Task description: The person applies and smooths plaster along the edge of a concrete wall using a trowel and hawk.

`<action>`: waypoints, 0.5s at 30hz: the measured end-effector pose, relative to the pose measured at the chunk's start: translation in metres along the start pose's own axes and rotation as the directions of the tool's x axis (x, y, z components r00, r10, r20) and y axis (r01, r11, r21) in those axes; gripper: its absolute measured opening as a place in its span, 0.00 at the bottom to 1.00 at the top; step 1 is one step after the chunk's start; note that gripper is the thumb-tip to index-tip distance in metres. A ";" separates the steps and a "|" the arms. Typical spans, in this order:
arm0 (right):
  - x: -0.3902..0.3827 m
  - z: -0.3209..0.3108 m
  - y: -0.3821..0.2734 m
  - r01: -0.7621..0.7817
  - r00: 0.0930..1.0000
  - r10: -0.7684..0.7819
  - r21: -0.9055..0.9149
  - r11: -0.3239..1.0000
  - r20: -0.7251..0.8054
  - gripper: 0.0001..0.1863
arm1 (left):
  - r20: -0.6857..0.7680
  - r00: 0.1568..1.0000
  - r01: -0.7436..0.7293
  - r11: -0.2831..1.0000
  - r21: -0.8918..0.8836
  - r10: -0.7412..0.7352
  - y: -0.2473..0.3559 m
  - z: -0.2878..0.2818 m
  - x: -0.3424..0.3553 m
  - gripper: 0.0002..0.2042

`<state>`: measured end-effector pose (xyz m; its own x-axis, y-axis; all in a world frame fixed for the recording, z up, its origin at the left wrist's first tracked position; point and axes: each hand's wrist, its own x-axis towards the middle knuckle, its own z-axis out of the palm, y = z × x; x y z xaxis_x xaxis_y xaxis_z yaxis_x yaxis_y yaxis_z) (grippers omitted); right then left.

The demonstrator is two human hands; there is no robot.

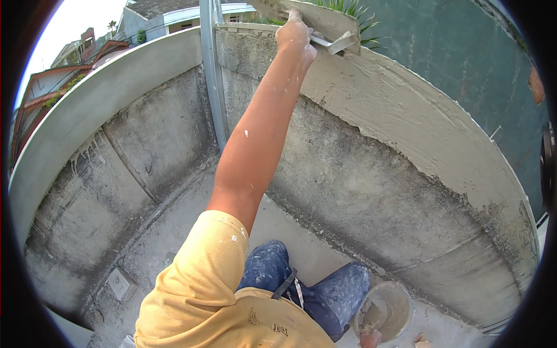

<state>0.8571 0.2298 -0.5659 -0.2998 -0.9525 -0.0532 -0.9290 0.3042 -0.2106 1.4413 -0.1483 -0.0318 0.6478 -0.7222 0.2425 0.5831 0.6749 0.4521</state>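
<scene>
My left hand (295, 39), speckled with plaster, is raised at the top of the picture, closed on a flat plastering trowel (343, 22) with a metal handle. The trowel rests at the top edge of the wall, where a rough band of wet grey-beige plaster (394, 104) runs above bare, stained concrete (360, 197). My right hand (369, 338) is low at the bottom, at a bucket (400, 301) of grey mix; its fingers seem curled on something I cannot make out, partly inside the bucket.
A second low concrete wall (145, 145) meets this one at a corner with a metal upright (209, 69). A concrete block (120, 285) lies on the floor at left. A green wall (452, 52), a plant and house roofs stand beyond. A small broken piece (422, 340) lies beside the bucket.
</scene>
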 end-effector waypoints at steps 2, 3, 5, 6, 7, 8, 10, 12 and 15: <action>0.000 0.002 0.004 0.007 0.999 -0.004 0.065 0.998 -0.042 0.29 | 0.066 0.995 -0.083 0.979 0.187 0.072 0.010 -0.018 -0.001 0.15; -0.001 0.004 0.004 0.010 0.998 -0.004 0.099 0.995 -0.062 0.29 | 0.139 0.982 -0.172 0.916 0.363 0.129 0.012 -0.030 -0.001 0.16; 0.000 0.006 -0.003 0.021 0.997 -0.009 0.149 0.989 -0.082 0.29 | 0.129 0.970 -0.240 0.728 0.643 0.206 0.013 -0.058 -0.003 0.18; -0.002 0.001 -0.006 0.017 0.997 -0.005 0.152 0.988 -0.077 0.28 | 0.139 0.969 -0.247 0.725 0.643 0.206 0.010 -0.073 -0.001 0.18; -0.003 -0.002 -0.010 0.012 0.997 -0.001 0.153 0.988 -0.072 0.27 | 0.215 0.941 -0.324 0.508 0.798 0.262 0.007 -0.086 0.002 0.21; -0.003 -0.001 -0.008 0.009 0.997 0.003 0.162 0.987 -0.072 0.27 | 0.301 0.906 -0.379 0.252 0.890 0.297 0.006 -0.090 0.003 0.23; -0.004 0.002 -0.003 0.027 0.998 -0.019 0.169 0.985 -0.052 0.26 | 0.363 0.900 -0.389 0.069 0.919 0.242 0.003 -0.085 0.008 0.23; -0.006 -0.016 -0.021 -0.001 0.999 0.012 0.271 0.963 -0.040 0.26 | 0.406 0.892 -0.388 -0.127 0.913 0.196 0.011 -0.072 0.010 0.22; -0.009 -0.004 -0.008 -0.010 0.998 0.029 0.301 0.954 -0.059 0.27 | 0.548 0.810 -0.487 -0.280 0.827 0.211 0.005 -0.023 0.028 0.25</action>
<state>0.8659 0.2356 -0.5594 -0.3393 -0.9407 -0.0018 -0.8174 0.2958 -0.4943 1.4735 -0.1613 -0.0422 0.3791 -0.5250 0.7620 -0.8842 0.0373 0.4656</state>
